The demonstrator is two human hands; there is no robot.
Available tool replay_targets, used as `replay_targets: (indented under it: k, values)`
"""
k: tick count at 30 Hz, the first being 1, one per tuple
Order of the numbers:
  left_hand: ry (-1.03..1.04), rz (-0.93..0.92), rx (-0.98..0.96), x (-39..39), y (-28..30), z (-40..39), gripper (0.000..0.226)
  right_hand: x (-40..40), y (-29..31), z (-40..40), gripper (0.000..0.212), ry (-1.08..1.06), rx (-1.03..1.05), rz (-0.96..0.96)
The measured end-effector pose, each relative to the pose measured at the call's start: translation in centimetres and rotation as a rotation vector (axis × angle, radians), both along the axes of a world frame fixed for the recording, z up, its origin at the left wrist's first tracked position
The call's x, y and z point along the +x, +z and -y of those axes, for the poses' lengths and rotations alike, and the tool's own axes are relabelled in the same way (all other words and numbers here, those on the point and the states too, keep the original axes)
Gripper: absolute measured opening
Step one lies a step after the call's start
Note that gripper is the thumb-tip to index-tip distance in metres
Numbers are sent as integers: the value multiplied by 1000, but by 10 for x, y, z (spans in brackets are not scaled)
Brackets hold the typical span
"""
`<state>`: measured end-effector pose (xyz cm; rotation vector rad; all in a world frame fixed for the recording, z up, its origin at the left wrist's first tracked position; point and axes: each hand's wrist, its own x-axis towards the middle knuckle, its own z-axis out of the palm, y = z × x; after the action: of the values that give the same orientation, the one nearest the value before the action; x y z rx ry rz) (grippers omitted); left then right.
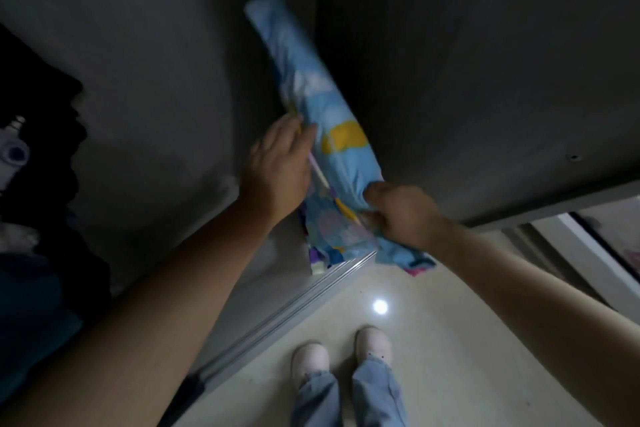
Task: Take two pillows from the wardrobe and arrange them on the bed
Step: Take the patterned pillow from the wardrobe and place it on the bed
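A light-blue pillow point(311, 94) with yellow and pink print stands on edge inside the dark wardrobe point(156, 62), against its grey inner partition point(450, 62). Its near end hangs over the wardrobe's floor rail point(322, 284). My left hand point(277, 166) lies flat against the pillow's left side, fingers wrapped on the edge. My right hand point(401, 215) is clenched on the pillow's near lower corner, bunching the fabric. A second pillow is not visible.
Dark hanging clothes point(38, 166) fill the wardrobe's left side. The glossy beige floor point(433, 322) shows a lamp's reflection, and my feet in pale slippers point(343, 354) stand just outside the rail. A sliding door's edge point(571, 239) is at the right.
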<state>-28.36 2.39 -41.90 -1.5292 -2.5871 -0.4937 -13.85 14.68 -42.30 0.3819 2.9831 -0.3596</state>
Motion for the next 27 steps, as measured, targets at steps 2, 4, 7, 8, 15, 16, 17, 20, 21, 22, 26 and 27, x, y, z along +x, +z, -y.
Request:
replay_targets:
  k: [2,4,7,8,15,16,17,20,21,22,26,27]
  values:
    - [-220,-113,-163,0,7,2,53,17,3,19,22,80,-26,58]
    - [-353,-153,-377,-2,10,10,62,33,6,34,27,37,-108,131]
    - [-449,-185,-421,1,15,30,51,57,11,49,27,-55,-153,114]
    - [-493,-258,-404,6,16,37,39,66,12,55,26,-81,-172,98]
    - [-782,-270,-301,81,43,40,35,150,41,68,15,-222,-252,146]
    - [-806,-266,-277,97,48,36,35,166,47,63,20,-232,-243,155]
    - [-826,-274,-254,115,53,31,36,185,54,56,21,-251,-245,170]
    - [-860,-316,-228,178,72,5,34,249,81,30,23,-312,-214,221]
    - [-870,-329,-226,201,79,-7,30,272,91,20,24,-339,-180,248]
    - [-879,-339,-218,224,86,-20,27,297,99,10,18,-379,-133,260]
    - [-903,-384,-124,327,116,-88,31,397,129,-34,23,-567,100,231]
    - [-907,-389,-71,352,124,-106,30,422,137,-45,24,-608,156,203]
